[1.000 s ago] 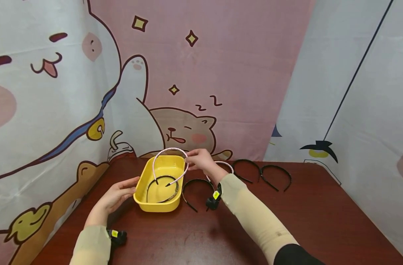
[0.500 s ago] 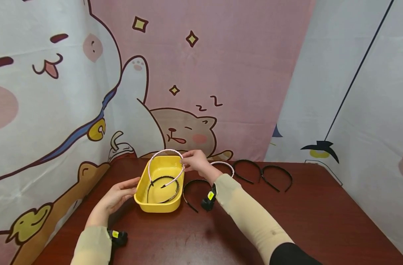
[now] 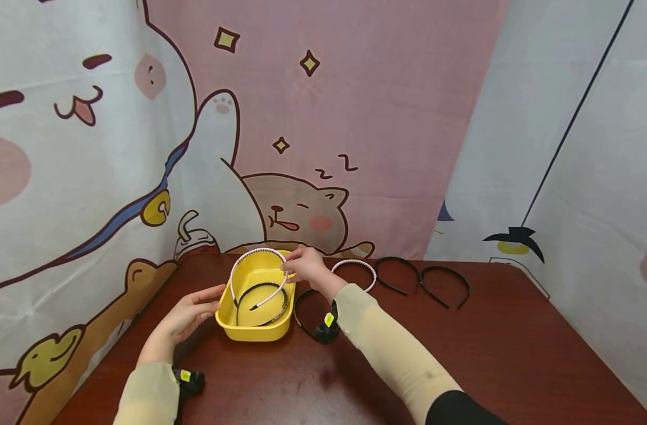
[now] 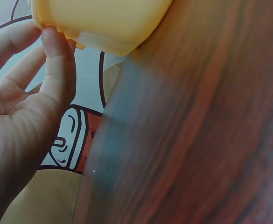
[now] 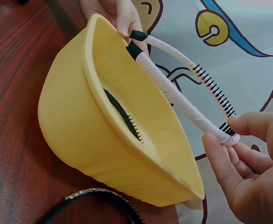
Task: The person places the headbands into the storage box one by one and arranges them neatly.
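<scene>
Brown table (image 3: 515, 354). Right hand (image 3: 309, 268) pinches pink headband (image 5: 179, 99) over yellow tub (image 3: 255, 334); left hand (image 3: 184, 316), fingers loose, touches tub.

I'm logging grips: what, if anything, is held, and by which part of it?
The right hand pinches a pale pink toothed headband by one side of its arc. The left hand seems only to touch the yellow tub at its rim.
</scene>
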Available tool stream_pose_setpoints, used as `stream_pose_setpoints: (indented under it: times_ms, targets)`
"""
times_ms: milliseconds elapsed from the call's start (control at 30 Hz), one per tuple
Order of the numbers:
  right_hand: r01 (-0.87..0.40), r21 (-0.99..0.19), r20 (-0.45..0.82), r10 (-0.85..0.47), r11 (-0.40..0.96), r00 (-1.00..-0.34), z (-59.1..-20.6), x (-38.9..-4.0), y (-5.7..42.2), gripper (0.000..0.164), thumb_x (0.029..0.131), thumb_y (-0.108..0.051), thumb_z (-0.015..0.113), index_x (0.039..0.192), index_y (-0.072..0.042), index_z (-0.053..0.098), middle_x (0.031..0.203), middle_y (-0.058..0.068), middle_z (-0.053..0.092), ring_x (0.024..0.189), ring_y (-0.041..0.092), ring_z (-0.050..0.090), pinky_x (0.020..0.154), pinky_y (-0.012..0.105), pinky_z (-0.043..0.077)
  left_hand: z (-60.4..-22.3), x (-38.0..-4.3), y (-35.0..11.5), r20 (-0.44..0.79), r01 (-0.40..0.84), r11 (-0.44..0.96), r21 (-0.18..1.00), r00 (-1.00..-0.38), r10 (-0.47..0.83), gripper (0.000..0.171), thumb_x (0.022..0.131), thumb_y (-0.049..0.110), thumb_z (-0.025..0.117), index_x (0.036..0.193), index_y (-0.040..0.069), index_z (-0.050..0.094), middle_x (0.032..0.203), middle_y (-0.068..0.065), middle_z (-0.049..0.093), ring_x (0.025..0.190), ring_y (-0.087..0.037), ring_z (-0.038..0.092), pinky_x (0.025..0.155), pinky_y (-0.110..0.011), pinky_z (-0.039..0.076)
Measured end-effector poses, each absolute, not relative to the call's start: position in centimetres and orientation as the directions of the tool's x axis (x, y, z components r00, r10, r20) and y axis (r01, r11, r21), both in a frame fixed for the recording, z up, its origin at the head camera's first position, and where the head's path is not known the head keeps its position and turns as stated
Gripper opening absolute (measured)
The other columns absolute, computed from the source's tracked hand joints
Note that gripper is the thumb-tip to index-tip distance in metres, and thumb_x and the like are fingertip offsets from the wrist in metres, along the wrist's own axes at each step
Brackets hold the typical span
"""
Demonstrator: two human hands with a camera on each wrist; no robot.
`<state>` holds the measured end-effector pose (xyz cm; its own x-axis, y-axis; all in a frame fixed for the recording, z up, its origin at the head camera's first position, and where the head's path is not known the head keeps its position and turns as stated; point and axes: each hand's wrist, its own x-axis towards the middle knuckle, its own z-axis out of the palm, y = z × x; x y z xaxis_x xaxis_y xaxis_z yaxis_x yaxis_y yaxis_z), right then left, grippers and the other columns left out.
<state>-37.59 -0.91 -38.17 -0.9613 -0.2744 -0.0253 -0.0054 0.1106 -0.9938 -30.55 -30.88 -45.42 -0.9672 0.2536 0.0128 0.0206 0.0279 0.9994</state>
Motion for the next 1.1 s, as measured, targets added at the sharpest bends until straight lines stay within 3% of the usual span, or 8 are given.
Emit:
stream_pose_setpoints:
  times_ms: [100, 300, 700, 900, 1100]
  targets:
    - [0.005, -0.994, -0.034, -0.271, 0.106, -0.962, -38.6, -37.6, -1.3, 0.027, 0.083, 0.002, 0.071, 0.108, 0.011, 0.064, 0.090, 0.016, 0.062, 0.071, 0.020, 0.062, 0.063, 0.033, 0.059, -45.5, -30.6, -30.9, 0.016, 0.025, 0.033, 0.999, -0.968, 0.252, 0.057, 0.096, 0.001, 0.055, 0.146, -0.009, 0.031, 0.149, -0.027, 0.034, 0.124, -0.022, 0.052, 0.095, -0.027, 0.047]
    - [0.020, -0.993, -0.051, -0.266, 0.118, -0.963, -39.3, -37.5, -1.7, 0.025, 0.084, 0.001, 0.071, 0.107, 0.009, 0.064, 0.091, 0.016, 0.061, 0.074, 0.022, 0.063, 0.062, 0.033, 0.059, -45.5, -30.5, -31.0, 0.024, 0.030, 0.017, 0.999, -0.969, 0.247, 0.059, 0.094, 0.002, 0.059, 0.146, -0.009, 0.033, 0.143, -0.016, 0.046, 0.113, -0.009, 0.058, 0.093, -0.026, 0.048]
    - [0.012, -0.983, -0.056, -0.237, 0.182, -0.970, -39.4, -37.1, -2.6, 0.022, 0.081, 0.002, 0.072, 0.102, 0.006, 0.064, 0.087, 0.015, 0.061, 0.072, 0.021, 0.064, 0.064, 0.034, 0.059, -45.6, -30.7, -31.1, 0.035, 0.039, 0.008, 0.999, -0.962, 0.270, 0.060, 0.095, 0.002, 0.059, 0.147, -0.009, 0.030, 0.149, -0.027, 0.032, 0.114, -0.005, 0.057, 0.094, -0.025, 0.048]
    - [0.000, -0.973, -0.052, -0.218, 0.232, -0.975, -39.6, -37.2, -3.0, 0.022, 0.081, 0.000, 0.073, 0.101, 0.004, 0.064, 0.089, 0.014, 0.060, 0.077, 0.022, 0.065, 0.066, 0.035, 0.059, -45.6, -30.7, -31.1, 0.044, 0.045, -0.004, 0.999, -0.963, 0.264, 0.060, 0.094, 0.001, 0.059, 0.146, -0.010, 0.031, 0.149, -0.026, 0.033, 0.113, -0.006, 0.057, 0.093, -0.025, 0.048]
    - [-0.019, -0.959, -0.043, -0.211, 0.282, -0.977, -40.1, -37.0, -3.3, 0.021, 0.080, 0.001, 0.074, 0.098, 0.003, 0.063, 0.086, 0.013, 0.059, 0.070, 0.021, 0.065, 0.064, 0.035, 0.059, -45.6, -30.6, -31.0, 0.041, 0.042, -0.004, 0.999, -0.965, 0.258, 0.061, 0.093, 0.001, 0.059, 0.146, -0.009, 0.031, 0.148, -0.026, 0.034, 0.113, -0.006, 0.057, 0.093, -0.025, 0.048]
